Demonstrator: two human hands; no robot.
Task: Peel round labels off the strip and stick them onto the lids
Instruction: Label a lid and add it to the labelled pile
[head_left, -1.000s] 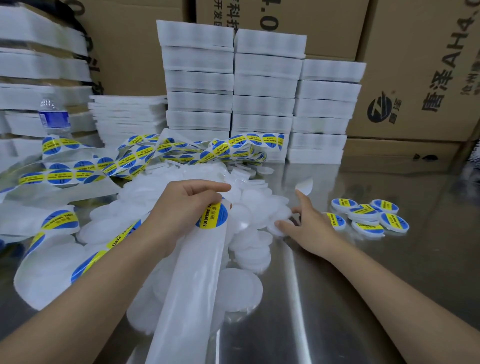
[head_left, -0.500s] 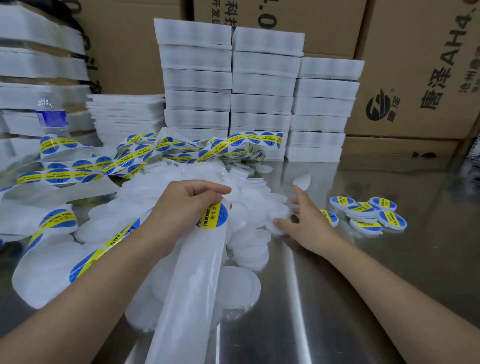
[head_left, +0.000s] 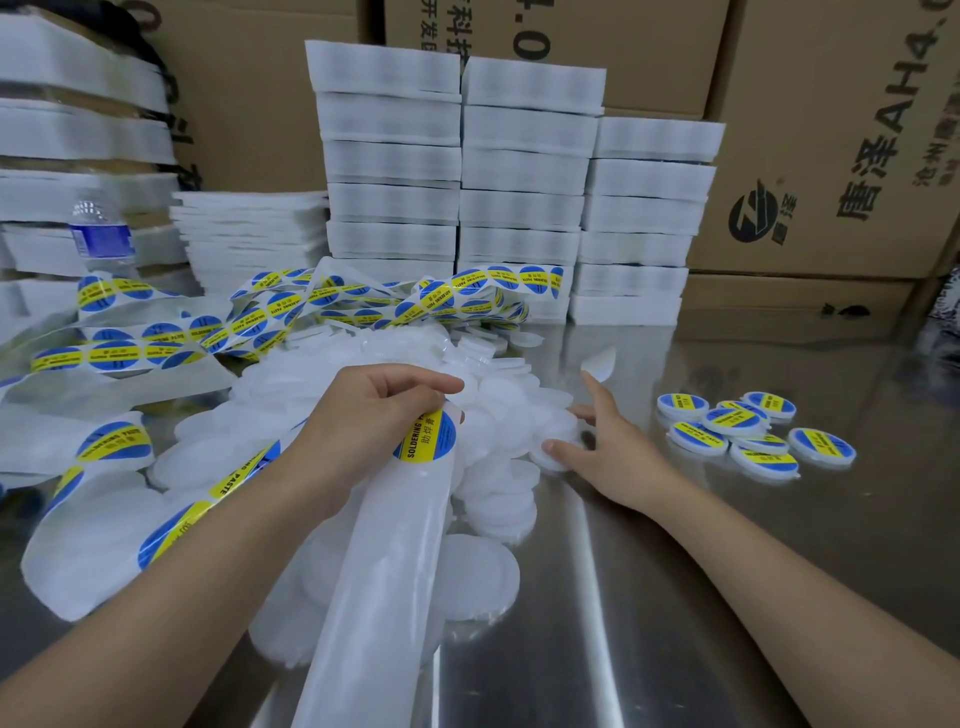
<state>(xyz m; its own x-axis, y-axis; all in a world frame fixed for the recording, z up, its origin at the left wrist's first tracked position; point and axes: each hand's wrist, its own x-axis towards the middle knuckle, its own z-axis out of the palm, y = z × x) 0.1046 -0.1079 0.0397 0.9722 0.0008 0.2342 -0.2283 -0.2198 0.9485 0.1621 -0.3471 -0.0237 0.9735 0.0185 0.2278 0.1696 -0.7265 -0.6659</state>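
Two hands in the head view, over the steel table (head_left: 675, 597): left hand (head_left: 374, 421) curled round the strip (head_left: 384, 571), fingers pinching its top end just above a blue-yellow label (head_left: 427, 435); right hand (head_left: 610, 449) fingers spread, tips touching a blank lid (head_left: 561, 428) at the right edge of the lid pile (head_left: 498, 499); labelled lids (head_left: 732, 421) lie near, further right

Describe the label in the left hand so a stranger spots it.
On the steel table, find the pile of plain white lids. Above it the left hand grips a bare backing strip running toward the camera. The label is the only one on that stretch, at its far end under the hand.
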